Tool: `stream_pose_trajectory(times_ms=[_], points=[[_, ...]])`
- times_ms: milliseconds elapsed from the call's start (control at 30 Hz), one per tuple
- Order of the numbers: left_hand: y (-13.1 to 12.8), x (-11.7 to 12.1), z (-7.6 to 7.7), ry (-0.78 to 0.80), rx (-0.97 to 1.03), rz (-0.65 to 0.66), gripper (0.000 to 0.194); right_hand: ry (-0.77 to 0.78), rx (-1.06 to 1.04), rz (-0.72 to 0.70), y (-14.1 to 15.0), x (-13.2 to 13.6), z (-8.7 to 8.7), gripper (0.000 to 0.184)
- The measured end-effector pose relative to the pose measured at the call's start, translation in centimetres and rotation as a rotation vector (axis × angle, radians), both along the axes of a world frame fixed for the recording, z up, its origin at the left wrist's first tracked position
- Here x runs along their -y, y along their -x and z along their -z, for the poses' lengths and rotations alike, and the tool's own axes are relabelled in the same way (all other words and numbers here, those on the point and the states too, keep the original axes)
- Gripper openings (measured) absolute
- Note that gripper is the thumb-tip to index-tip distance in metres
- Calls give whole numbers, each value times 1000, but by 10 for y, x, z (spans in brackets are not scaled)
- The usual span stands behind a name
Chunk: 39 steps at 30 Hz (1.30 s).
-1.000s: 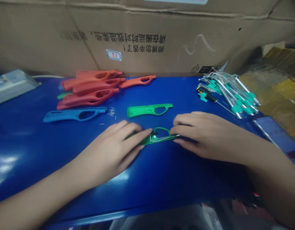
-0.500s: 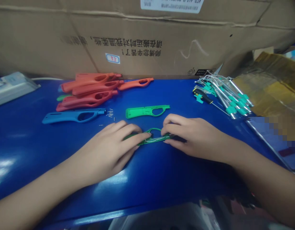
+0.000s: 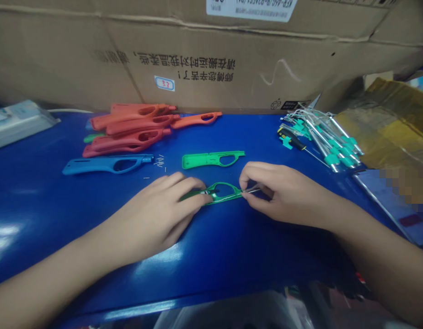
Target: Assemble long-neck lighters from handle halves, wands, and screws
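Note:
My left hand (image 3: 170,203) is closed around the wide end of a green lighter casing half (image 3: 225,198), which lies with its inner side up and its trigger loop away from me. A thin wire runs inside along the near edge, and a small dark part shows by my left fingertips. At the casing's narrow end, my right hand (image 3: 271,189) pinches a thin wire (image 3: 255,188), whose far part is hidden by the fingers. Beyond both hands lies a second green casing half (image 3: 211,159), hollow side up.
Red and orange lighter casings (image 3: 139,123) are piled at the back left, near a blue casing (image 3: 104,165) and tiny screws (image 3: 159,161). Back right are metal lighter tubes with green parts (image 3: 329,141), a screwdriver (image 3: 291,138) and a phone (image 3: 389,196). A cardboard box (image 3: 197,45) stands behind.
My right hand has shifted slightly right to the casing's narrow end, uncovering more of the trigger loop. My left hand keeps its hold. The camera view has moved slightly.

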State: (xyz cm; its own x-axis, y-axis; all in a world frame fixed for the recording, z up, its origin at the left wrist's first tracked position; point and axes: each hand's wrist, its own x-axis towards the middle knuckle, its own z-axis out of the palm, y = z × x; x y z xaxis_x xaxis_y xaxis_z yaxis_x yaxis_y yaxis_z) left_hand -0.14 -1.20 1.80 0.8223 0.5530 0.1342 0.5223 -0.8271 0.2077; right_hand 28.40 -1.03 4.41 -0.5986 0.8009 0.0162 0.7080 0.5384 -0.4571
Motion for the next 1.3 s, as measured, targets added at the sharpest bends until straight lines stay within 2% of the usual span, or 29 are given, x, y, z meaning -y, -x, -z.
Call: stream_pose_trajectory(times_ms=[200, 367, 467, 633, 867, 1167, 1300], points=[[0, 1, -2, -25, -14, -1, 30, 51, 40, -35, -7, -1, -3, 8], [0, 1, -2, -35, -18, -7, 29, 36, 118, -40, -16, -5, -5, 17], [0, 0, -1, -38, -12, -2, 28, -5, 157, -74, -19, -9, -4, 10], [-1, 0, -1, -34, 3, 4, 27, -112, 178, -164, -19, -7, -3, 20], [-1, 0, -1, -27, 9, 1, 26, -262, 365, -182, -14, 2, -2, 26], [-1, -1, -2, -20, 14, 8, 26, -277, 441, -155, -10, 6, -3, 20], [-2, -1, 0, -25, 15, 3, 26, -236, 540, -158, -3, 8, -7, 25]])
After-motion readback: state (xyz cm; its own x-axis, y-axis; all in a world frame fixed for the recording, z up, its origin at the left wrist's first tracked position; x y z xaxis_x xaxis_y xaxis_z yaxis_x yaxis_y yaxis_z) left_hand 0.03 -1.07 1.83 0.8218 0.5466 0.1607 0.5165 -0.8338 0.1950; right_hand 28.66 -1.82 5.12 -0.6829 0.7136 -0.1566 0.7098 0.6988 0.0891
